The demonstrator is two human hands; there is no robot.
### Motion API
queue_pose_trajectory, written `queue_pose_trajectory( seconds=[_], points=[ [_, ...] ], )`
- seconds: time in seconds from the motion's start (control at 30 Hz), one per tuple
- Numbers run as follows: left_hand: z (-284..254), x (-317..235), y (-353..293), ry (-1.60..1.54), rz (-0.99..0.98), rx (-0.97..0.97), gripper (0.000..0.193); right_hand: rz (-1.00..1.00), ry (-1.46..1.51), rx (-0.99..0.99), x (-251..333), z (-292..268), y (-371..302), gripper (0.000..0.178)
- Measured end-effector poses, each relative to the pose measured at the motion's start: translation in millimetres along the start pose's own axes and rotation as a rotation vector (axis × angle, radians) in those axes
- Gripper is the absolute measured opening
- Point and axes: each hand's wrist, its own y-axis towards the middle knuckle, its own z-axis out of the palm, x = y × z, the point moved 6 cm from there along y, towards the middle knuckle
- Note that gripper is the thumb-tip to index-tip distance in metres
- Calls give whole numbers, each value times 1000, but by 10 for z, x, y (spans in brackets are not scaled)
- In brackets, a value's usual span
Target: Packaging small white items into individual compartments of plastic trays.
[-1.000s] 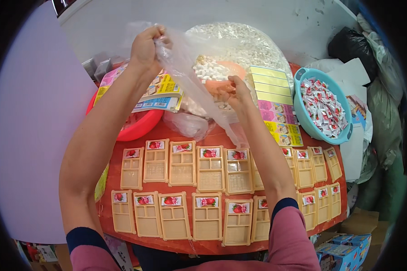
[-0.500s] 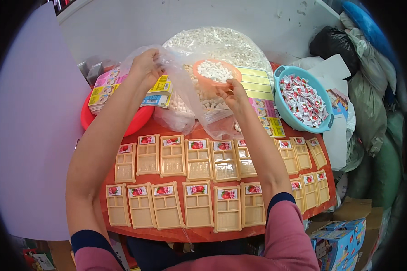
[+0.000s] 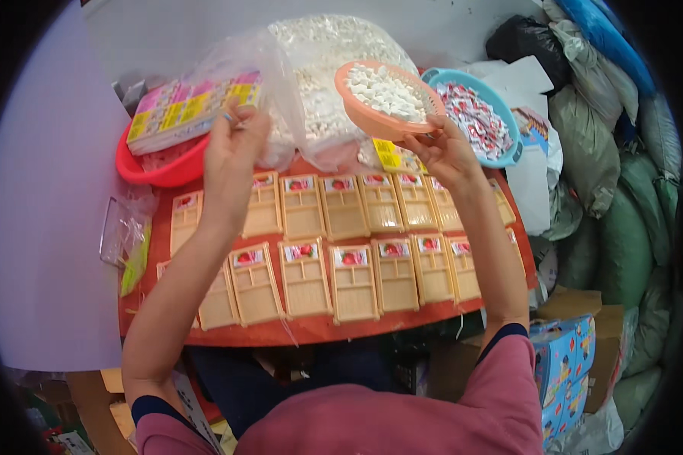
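Red table (image 3: pixel 311 334), possibly lettered sachets (image 3: pixel 352 258)

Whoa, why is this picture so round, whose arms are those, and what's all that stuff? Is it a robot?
No robot here! These are a person's bare hands. A wide, curvy camera on the person's head looks down, so edges bend and the arms come in from the bottom.

The right hand holds a round peach plastic basket of small white pieces at its near right side. The left hand is blurry, near a stack of colorful printed cards; I can't tell whether it holds anything.

On the red table surface are two rows of tan plastic trays, many with strawberry-picture packets. Behind are a red plastic basin, a big clear plastic bag of pale pieces and a light-blue basin of little packets.
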Motion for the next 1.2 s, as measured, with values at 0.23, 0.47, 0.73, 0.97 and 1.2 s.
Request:
queue_pose_trajectory(
  seconds=[0.23, 0.47, 0.73, 0.97, 1.2],
  points=[
    [381, 251, -1397, -662, -662, 271, 77, 252, -175, 84, -692, 293, -1436, 38],
    [-37, 331, -2191, -697, -872, 48, 68, 602, -271, 114, -1425, 336, -2122, 37],
    [-456, 230, -2611, -716, -772, -103, 61, -231, -1534, 377, -1246, 871, -1859, 42],
    [-639, 209, -2699, -719, -677, -96, 72, -684, -1568, 1244, -1955, 1598, -2167, 77],
    [-748, 194, -2755, -753, -704, -124, 70, -618, -1468, 1297, -2134, 1610, -2186, 47]
  ],
)
